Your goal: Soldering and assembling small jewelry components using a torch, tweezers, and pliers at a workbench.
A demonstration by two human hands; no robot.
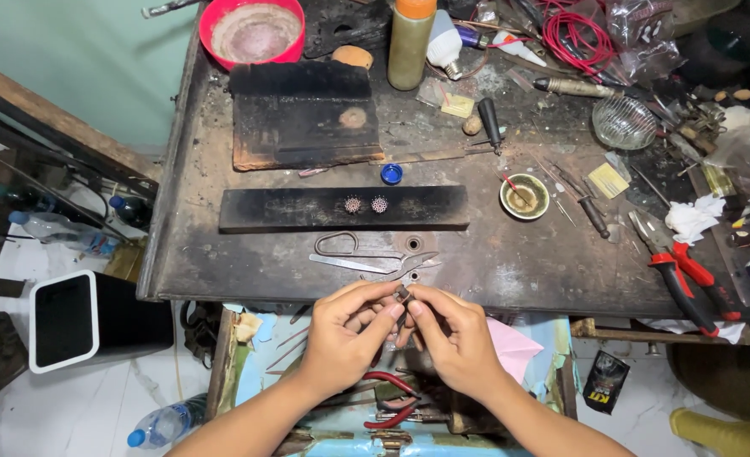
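Small metal piece [403,294], probably light, stiff and easily dropped, being pinched by the fingertips of both left hand [350,334] and right hand [451,334] above the workbench [510,271].

Both hands [402,326] pinch a small metal piece [403,294] above the workbench [510,262].

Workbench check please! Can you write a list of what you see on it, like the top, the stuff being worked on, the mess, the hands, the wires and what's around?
Surface: dark, scorched workbench, stained.
Job's things: tiny dark piece pinched between both hands; two small round ornaments on a black bar.
Clutter: metal shears, red-handled pliers, red bowl, glass dish, blue cap.
Grippers: left hand and right hand meet at the fingertips.
Cables: red wire coil.
Surroundings: plastic bottle on pale floor, open drawer with tools.
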